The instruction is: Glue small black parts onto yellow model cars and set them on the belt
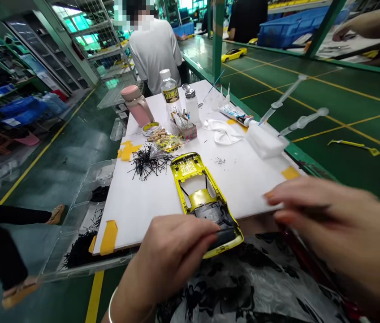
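Observation:
A yellow toy car body lies upside down across the near edge of the white board, its dark inner side showing. My left hand is over its near left part, thumb and forefinger pinched together above the dark interior. What is in that pinch, perhaps a thin black piece, I cannot make out. My right hand, smeared by motion, is to the right of the car body and apart from it. Its fingers are curled closed, with a thin dark thing seemingly between them. A pile of black pins lies beyond the car body.
On the white board stand a pink flask, a bottle, a dispenser and a white block holding syringes. Tiny dark bits are scattered there. A yellow car sits on the green surface. A person is ahead.

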Demonstrator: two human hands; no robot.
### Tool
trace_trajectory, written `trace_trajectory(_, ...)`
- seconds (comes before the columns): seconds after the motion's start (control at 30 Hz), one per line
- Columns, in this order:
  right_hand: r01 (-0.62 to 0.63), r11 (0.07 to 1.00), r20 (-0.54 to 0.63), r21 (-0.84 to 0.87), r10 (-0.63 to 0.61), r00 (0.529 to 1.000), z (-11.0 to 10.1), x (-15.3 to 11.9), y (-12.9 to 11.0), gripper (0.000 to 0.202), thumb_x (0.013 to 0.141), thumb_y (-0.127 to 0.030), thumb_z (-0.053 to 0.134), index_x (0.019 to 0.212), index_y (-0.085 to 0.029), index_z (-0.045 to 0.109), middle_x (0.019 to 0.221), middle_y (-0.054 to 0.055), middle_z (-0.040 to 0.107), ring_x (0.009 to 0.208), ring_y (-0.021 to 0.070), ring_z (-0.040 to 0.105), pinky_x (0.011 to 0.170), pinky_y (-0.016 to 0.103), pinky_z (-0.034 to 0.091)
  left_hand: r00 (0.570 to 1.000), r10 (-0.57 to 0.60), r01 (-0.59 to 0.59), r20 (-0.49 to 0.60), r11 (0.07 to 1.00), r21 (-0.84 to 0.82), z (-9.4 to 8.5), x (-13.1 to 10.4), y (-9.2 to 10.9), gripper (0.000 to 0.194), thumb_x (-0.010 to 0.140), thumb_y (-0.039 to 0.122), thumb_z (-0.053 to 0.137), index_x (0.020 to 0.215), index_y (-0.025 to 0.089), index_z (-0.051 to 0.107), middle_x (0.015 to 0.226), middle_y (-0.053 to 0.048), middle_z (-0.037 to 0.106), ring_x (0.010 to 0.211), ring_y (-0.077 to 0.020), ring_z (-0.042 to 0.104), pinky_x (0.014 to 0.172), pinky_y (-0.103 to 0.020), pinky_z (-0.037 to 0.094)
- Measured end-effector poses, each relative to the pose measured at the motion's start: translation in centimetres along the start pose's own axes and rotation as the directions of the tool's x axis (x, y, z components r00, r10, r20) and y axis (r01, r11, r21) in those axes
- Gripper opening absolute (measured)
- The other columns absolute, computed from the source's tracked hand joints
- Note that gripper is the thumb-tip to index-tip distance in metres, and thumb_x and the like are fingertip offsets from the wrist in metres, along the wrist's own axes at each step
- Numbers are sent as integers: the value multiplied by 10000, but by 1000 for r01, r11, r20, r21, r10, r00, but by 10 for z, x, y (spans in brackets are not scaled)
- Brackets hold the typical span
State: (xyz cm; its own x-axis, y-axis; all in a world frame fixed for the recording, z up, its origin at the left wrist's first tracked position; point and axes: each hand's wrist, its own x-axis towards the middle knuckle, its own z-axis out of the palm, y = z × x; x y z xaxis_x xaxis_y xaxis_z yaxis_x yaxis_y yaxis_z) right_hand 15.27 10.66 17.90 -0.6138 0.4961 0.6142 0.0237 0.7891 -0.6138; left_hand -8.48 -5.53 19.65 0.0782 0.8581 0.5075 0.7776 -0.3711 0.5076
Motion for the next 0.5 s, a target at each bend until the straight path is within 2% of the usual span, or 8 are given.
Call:
trace_trajectory(0.07, 99, 986, 110, 131, -114, 987, 21, 6, -4, 214, 1002, -143, 729, 1170, -269, 769, 1033, 25, 806, 863, 128, 770, 758, 188, 615, 999, -36, 36, 19, 999, 40, 9, -10, 6, 97, 1037, 141, 640, 1113, 193, 671, 833, 22, 758, 665, -103, 700, 618, -225, 507)
trace_trajectory(0.13, 137, 961, 185, 240, -184, 965, 38, 8, -2, 202, 1034, -120, 656, 1164, -235, 759, 1000, 37, 793, 852, 115, 760, 759, 171, 604, 997, -72, 72, 8, 995, 75, 16, -17, 8, 111, 1040, 142, 628, 1128, 202, 660, 823, 26, 741, 652, -111, 684, 604, -245, 492)
trace_trajectory(0.27, 128, 944, 210, 305, -197, 958, 55, 2, 6, 237, 1034, -73, 590, 1137, -222, 742, 949, 30, 782, 834, 107, 745, 771, 173, 584, 996, -85, 85, -8, 987, 138, 20, -24, 6, 101, 1049, 150, 610, 1120, 209, 651, 797, 25, 717, 644, -125, 667, 597, -266, 473)
trace_trajectory(0.33, 119, 951, 196, 286, -180, 964, 55, 0, 10, 261, 1018, -45, 582, 1134, -225, 733, 945, 24, 785, 836, 109, 746, 769, 174, 579, 997, -81, 80, 1, 989, 123, 18, -22, 2, 63, 1060, 177, 609, 1097, 208, 648, 804, 23, 720, 653, -122, 664, 608, -258, 480)
trace_trajectory(0.4, 87, 970, 185, 226, -131, 974, 50, 2, 16, 262, 1006, -35, 585, 1092, -231, 736, 929, 14, 785, 821, 112, 744, 756, 183, 571, 994, -99, 102, -39, 991, 85, 16, -15, -5, 63, 1083, 246, 598, 1078, 206, 646, 813, 18, 724, 675, -118, 673, 634, -241, 499)
trace_trajectory(0.47, -17, 992, 149, 128, -2, 989, 42, 5, 26, 199, 1002, -82, 624, 991, -237, 749, 874, 1, 774, 753, 119, 718, 705, 205, 551, 984, -159, 168, -81, 979, 115, 19, 1, -13, 175, 1106, 344, 563, 1135, 196, 653, 799, 11, 723, 679, -133, 683, 653, -250, 514)
trace_trajectory(0.5, -106, 991, 109, 87, 96, 989, 39, 7, 33, 155, 995, -133, 658, 933, -238, 753, 825, -3, 759, 706, 128, 694, 663, 222, 533, 977, -204, 213, -67, 961, 174, 22, 11, -17, 254, 1113, 395, 541, 1205, 187, 654, 786, 3, 724, 671, -152, 688, 647, -268, 514)
